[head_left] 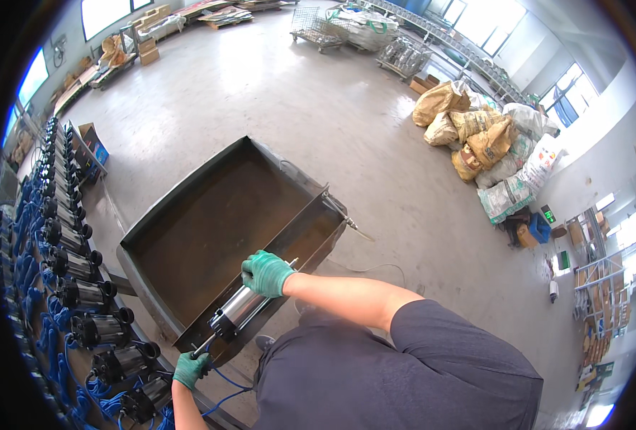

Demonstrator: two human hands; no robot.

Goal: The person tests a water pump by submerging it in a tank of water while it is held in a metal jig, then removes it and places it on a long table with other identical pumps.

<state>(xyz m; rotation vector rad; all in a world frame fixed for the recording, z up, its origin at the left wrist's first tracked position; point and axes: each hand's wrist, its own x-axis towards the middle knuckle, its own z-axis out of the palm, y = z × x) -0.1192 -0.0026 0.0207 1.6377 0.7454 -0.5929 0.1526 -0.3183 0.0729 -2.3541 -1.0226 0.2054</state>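
A silver cylindrical motor [238,307] with a black end cap lies slantwise over the near edge compartment of a dark metal trough [162,195]. My right hand [266,274], in a green glove, is closed around the motor's upper right end. A thin metal tip shows just beyond that hand. At the motor's lower left end, my left hand [190,369], also green-gloved, grips a thin metal rod [204,346] that meets the black cap; whether the rod is part of the motor I cannot tell. A blue cable [230,383] trails beside my left hand.
Along the left stands a row of similar black-and-silver motors [81,294] with bundled blue cables. Brownish liquid [217,222] fills the trough, and a pipe fitting [345,215] juts from its right corner. Piled sacks [476,136] and a wire cart [318,30] stand farther off.
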